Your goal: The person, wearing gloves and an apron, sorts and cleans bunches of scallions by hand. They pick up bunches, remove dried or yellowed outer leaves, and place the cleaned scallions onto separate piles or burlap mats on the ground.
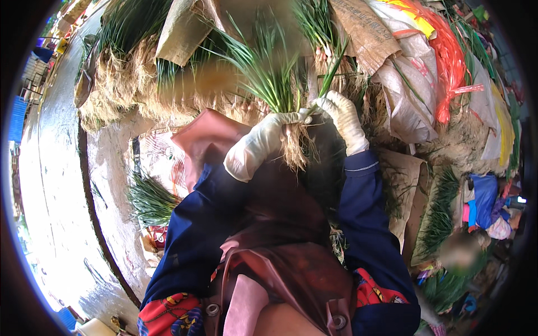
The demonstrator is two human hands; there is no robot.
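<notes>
My left hand (255, 144), in a whitish glove, is closed around a bunch of spring onions (269, 75) in front of my chest. The green leaves fan up and away from me, while the pale, stringy roots (295, 148) hang below the fist. Close beside it, my right hand (346, 122), gloved too, pinches a spring onion stalk (332, 75) whose green blades rise between the fingers. The two hands nearly touch at the bunch's neck, and their fingertips partly hide the stems there.
Rooted spring onions (120, 78) are heaped across the far side, partly under brown sacking (184, 33). White sacks (412, 84) and red plastic strips (443, 61) lie at the right. A smaller bundle (151, 199) rests at the left. A brown apron (280, 207) covers my lap.
</notes>
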